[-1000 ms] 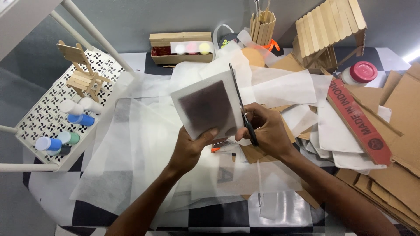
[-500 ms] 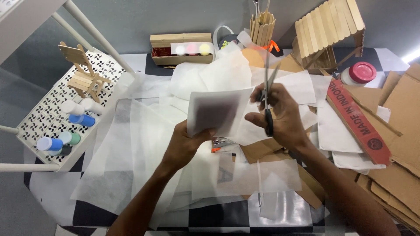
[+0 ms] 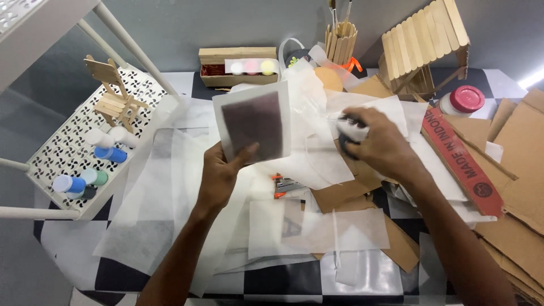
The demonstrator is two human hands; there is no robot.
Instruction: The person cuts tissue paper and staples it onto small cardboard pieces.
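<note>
Black-and-white checkered tabletop [image 3: 283, 281] against a grey wall, covered mid-frame with loose sheets of thin white translucent paper [image 3: 153, 198] and brown cardboard offcuts [image 3: 524, 170] along the right edge.

Left hand [image 3: 218, 178], centre of frame: fingers clenched on the lower edge of a white paper-wrapped rectangular card with a dark brown centre [image 3: 254, 122], thumb laid on its front face. Card held upright and slightly tilted, raised above the sheets, just left of centre in the upper half.

Right hand [image 3: 377, 141], right of centre: fingers curled around a blurred black-and-white object; identity of the object not determinable. Hand low over the white sheets, near the card but apart from it.

Small orange-and-silver stapler [image 3: 286, 185] flat on the paper below and between the hands.

Upper right: slatted structure of wooden craft sticks [image 3: 422, 42], white jar with a red lid [image 3: 462, 101]. Top centre: shallow wooden box with pastel paint pots [image 3: 238, 68], wooden brush holder [image 3: 340, 37].

Left: white perforated metal shelf [image 3: 62, 150] bearing a miniature wooden stick chair [image 3: 113, 96] and small capped bottles [image 3: 85, 181].
</note>
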